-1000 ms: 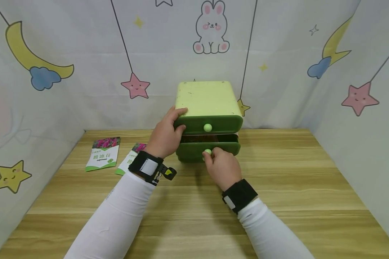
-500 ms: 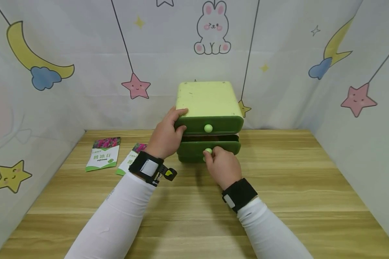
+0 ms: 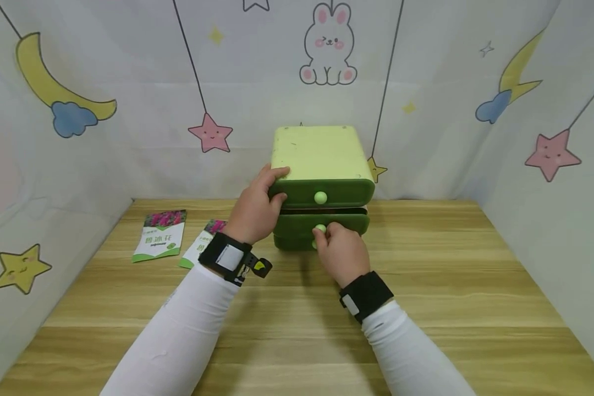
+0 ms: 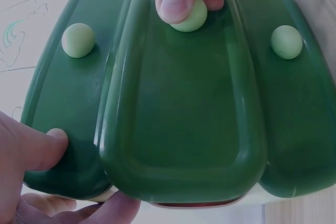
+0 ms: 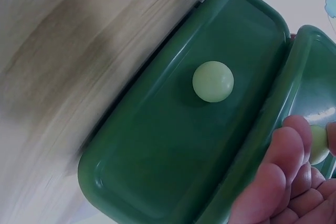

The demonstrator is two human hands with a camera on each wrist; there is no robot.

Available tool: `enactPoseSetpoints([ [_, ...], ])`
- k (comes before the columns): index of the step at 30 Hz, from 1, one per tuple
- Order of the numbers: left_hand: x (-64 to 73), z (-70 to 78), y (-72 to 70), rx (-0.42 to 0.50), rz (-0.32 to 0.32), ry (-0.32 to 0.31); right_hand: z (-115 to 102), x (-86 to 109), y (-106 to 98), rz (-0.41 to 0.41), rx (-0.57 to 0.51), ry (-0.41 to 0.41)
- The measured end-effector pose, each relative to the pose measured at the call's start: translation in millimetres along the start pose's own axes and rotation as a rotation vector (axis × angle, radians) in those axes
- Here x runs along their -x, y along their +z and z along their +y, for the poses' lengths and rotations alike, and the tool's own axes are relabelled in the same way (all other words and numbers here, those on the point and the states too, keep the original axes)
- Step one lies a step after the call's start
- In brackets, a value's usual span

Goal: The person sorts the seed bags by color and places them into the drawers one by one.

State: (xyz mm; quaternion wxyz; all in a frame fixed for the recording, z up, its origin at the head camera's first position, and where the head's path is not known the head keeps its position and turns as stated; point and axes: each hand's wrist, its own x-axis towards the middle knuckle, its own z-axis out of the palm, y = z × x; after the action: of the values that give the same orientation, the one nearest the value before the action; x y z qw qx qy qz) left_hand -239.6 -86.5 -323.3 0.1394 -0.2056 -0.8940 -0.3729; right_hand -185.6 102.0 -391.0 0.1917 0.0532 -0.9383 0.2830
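Note:
A small drawer cabinet (image 3: 322, 154) with a pale yellow-green top and three dark green drawers stands at the back of the table. My left hand (image 3: 254, 209) grips its upper left corner, the thumb on the front of the top drawer (image 3: 348, 192). Thumb and fingers of my right hand (image 3: 344, 254) pinch the round light green knob (image 4: 193, 17) of the middle drawer (image 4: 189, 103). That drawer juts out a little past the other two, leaving a thin dark gap above it. In the right wrist view, the bottom drawer (image 5: 157, 135) sits close to the tabletop.
Two seed packets with pink flowers lie left of the cabinet; the outer packet (image 3: 159, 235) is in full view, the inner packet (image 3: 200, 245) partly behind the left wrist. A printed white curtain (image 3: 252, 66) hangs behind and along both sides of the wooden table (image 3: 450, 275).
The middle drawer has slid inward, with the right hand still on its knob, and the gap above it has narrowed. The left hand keeps its hold on the cabinet.

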Motion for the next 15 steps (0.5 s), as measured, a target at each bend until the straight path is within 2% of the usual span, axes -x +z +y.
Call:
enactPoseSetpoints([
  [15, -0.7, -0.9, 1.7, 0.009, 0.005, -0.005, 0.6, -7.9, 1.0, 0.016, 0.010, 0.015],
])
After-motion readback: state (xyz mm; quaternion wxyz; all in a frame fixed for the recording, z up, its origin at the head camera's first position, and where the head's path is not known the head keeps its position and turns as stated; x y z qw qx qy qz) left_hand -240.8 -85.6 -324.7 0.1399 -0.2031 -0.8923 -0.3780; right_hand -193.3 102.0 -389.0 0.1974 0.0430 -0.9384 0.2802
